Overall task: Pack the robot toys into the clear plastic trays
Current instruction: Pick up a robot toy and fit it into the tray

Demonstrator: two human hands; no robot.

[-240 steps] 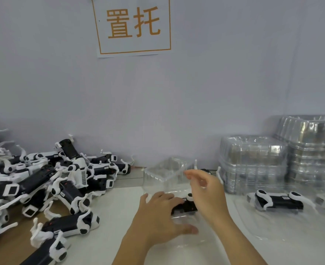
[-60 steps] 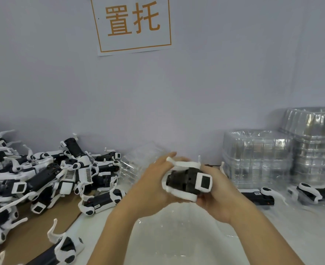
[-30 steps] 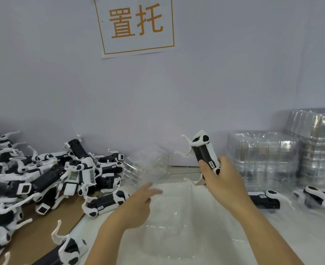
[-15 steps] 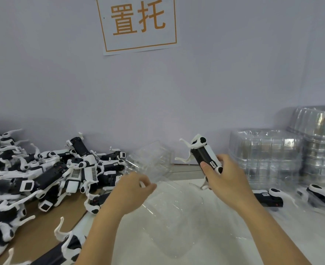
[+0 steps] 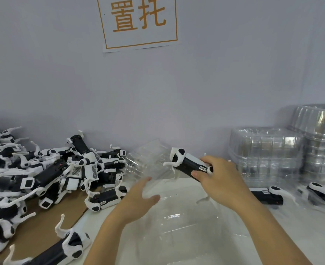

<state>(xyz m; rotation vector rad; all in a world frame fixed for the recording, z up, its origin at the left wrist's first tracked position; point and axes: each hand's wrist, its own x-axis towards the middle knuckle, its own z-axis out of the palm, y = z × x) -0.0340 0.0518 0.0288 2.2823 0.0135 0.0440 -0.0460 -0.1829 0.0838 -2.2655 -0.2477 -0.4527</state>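
My right hand (image 5: pixel 222 181) grips a black-and-white robot toy (image 5: pixel 186 163) by its rear end. The toy is tilted, its head up and to the left, above the far edge of a clear plastic tray (image 5: pixel 178 228). That tray lies on the white table in front of me. My left hand (image 5: pixel 139 197) holds the tray's left rim, thumb and fingers spread around the plastic. A second clear tray (image 5: pixel 148 159) leans tilted just behind the toy.
A big pile of robot toys (image 5: pixel 43 175) covers the brown cardboard (image 5: pixel 41 228) on the left. Two stacks of clear trays (image 5: pixel 263 155) (image 5: pixel 322 140) stand at the right against the wall. Toys in plastic (image 5: pixel 266 196) (image 5: pixel 318 192) lie in front of the stacks.
Both hands held the toy two seconds ago; the left let go and took the tray's rim. The tray has come down from a tilt, and the toy has sunk lower and more level.
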